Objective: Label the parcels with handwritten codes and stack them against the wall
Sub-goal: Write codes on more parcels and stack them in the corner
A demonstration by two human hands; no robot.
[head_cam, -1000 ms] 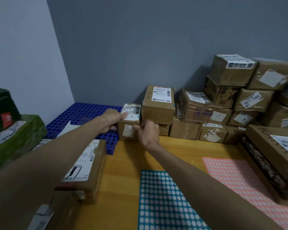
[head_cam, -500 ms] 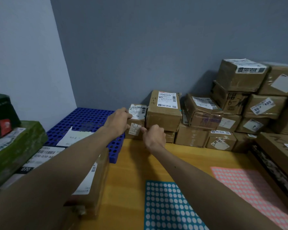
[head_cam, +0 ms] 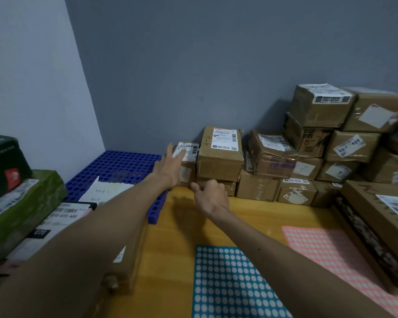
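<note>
Facing the grey wall, we find the stacked parcels piled against it on the right, brown cartons with white shipping labels, several rows high. Beneath our arms runs the wooden table, and in the left corner lies a blue perforated pallet. On the table lie a teal sticker sheet and a pink sticker sheet, both dotted with white circles. At the pile's left end a carton marked "1-2" sits on a flatter box. Touching its left side is the small parcel, at the pallet's right edge, close to the wall. Our left hand is released, fingers stretched out over the small parcel's front left side; blur hides whether it touches. Our right hand is clenched loosely just below the marked carton, gripping nothing we can see
</note>
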